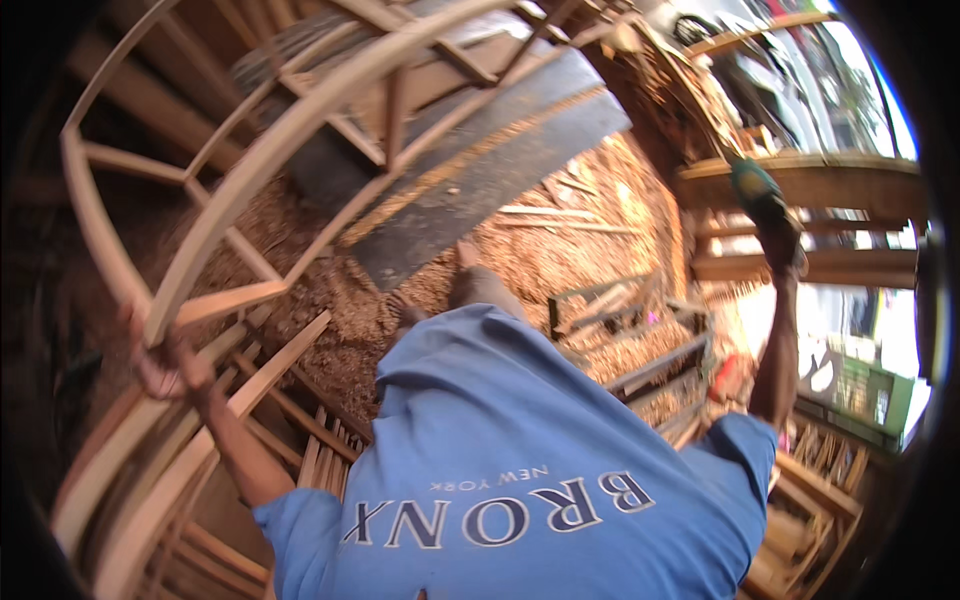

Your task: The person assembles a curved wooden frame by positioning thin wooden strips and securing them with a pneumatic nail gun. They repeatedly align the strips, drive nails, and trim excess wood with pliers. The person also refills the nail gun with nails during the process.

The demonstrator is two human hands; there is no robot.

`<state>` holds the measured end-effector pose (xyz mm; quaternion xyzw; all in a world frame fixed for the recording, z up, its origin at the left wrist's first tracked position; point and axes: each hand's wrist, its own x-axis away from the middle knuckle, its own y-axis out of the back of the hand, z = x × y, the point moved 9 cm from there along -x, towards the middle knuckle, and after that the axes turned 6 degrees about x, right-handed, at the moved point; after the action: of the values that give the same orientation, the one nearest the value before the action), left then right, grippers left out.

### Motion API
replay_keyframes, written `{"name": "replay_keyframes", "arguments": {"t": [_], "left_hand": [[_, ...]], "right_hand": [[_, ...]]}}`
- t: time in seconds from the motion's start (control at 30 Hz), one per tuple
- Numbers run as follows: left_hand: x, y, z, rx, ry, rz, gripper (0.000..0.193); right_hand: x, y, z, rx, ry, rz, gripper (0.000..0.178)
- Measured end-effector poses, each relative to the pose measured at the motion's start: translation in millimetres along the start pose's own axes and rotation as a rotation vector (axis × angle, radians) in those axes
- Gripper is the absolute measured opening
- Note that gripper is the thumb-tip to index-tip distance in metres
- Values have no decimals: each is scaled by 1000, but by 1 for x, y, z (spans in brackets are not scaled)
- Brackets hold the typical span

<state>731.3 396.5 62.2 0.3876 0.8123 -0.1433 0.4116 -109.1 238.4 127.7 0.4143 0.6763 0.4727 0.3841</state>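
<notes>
shirt (pixel 490 400); wd frame (pixel 338 92) in l fingers (pixel 155 376)

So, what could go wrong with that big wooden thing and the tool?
The pale, curved wooden frame might tip, since only the left hand seems to hold it, at its near end. The green-and-black handheld tool could drop if the right hand loosens. A foot among loose tan wood shavings might slide.
</notes>
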Motion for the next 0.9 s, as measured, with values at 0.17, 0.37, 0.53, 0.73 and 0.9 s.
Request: {"name": "replay_keyframes", "arguments": {"t": [0.17,0.37,0.53,0.73,0.9], "left_hand": [[1,-13,0,240,83,87,39],[-14,-19,-14,214,37,51,33],[-14,-17,-13,342,76,22,35],[-13,-16,-8,318,78,57,45],[-13,-15,-8,317,46,66,45]], "right_hand": [[-121,85,84,-215,17,-25,43],[-232,221,308,-422,250,41,34],[-252,287,490,-450,358,187,27],[-240,298,588,-340,332,333,21],[-231,287,615,-472,445,403,21]]}}
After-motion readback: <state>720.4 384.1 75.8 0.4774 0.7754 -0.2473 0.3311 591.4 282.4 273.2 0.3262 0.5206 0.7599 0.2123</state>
